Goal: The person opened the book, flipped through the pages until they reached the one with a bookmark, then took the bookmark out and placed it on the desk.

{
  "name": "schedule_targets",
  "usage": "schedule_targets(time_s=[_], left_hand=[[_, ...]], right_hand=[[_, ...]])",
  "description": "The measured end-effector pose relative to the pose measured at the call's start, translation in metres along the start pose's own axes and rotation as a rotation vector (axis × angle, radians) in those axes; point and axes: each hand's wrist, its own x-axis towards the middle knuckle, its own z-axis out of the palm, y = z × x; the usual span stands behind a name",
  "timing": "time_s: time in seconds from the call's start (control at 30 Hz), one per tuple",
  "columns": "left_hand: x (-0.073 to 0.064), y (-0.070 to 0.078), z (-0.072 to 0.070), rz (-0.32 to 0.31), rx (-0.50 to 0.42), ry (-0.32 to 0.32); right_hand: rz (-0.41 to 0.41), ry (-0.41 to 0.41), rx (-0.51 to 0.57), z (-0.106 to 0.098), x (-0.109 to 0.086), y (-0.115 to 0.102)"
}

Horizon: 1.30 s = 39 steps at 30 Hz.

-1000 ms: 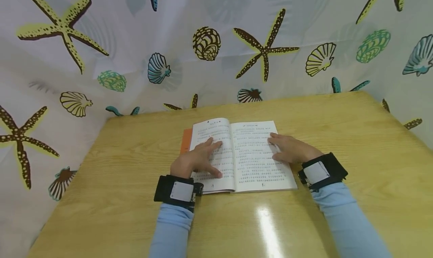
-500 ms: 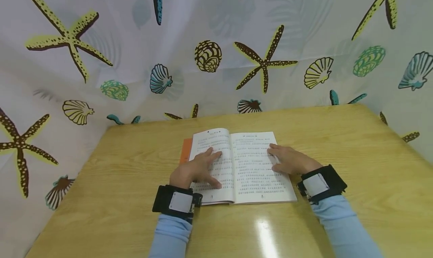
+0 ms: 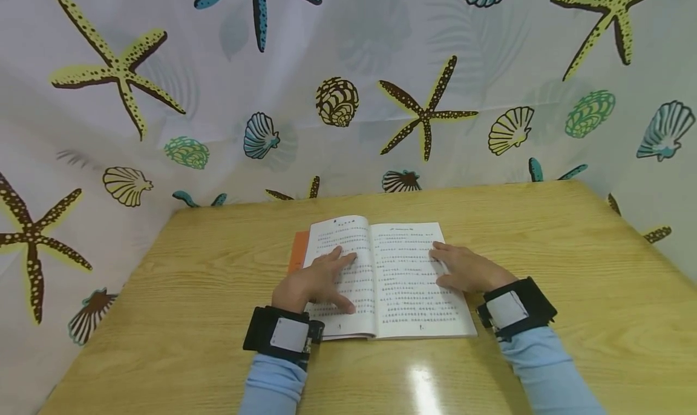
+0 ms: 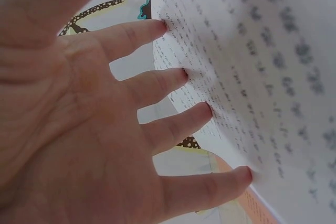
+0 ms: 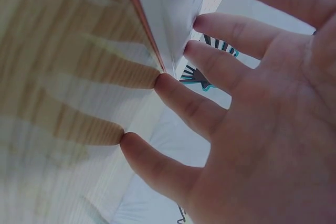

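Observation:
An open book (image 3: 403, 282) with printed pages lies on the wooden table, an orange strip (image 3: 297, 251) of its cover or flap sticking out at the left. My left hand (image 3: 316, 281) rests on the left page, fingers spread. In the left wrist view the fingertips (image 4: 205, 109) touch the printed paper, and the palm stands off it. My right hand (image 3: 471, 268) lies at the right page's outer edge. The right wrist view shows some fingertips (image 5: 202, 22) on the page and others (image 5: 128, 139) on the tabletop beside it. Neither hand grips anything.
The wooden table (image 3: 218, 318) stretches around the book on all sides. Behind it and along both sides hangs a white cloth (image 3: 305, 58) printed with starfish and shells. Black wristbands (image 3: 520, 309) with pale plates sit on both wrists.
The whole scene has shifted down in the head view as the camera tilted up. Both hands keep their places on the book, and the pages lie the same.

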Motion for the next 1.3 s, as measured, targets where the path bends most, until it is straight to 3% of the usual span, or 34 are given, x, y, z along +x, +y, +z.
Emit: schedule_targets(time_s=[0.47, 0.83, 1.3], left_hand=[[0.0003, 0.0015, 0.0009, 0.005, 0.000, -0.006], [0.0020, 0.0031, 0.0029, -0.017, 0.000, -0.015], [0.0008, 0.0009, 0.0000, -0.022, 0.006, -0.007]], right_hand=[[0.020, 0.009, -0.001, 0.0015, -0.0029, 0.0010], [0.180, 0.007, 0.058, 0.0016, -0.0061, 0.0023], [0.183, 0.039, 0.051, 0.0002, -0.0011, 0.0000]])
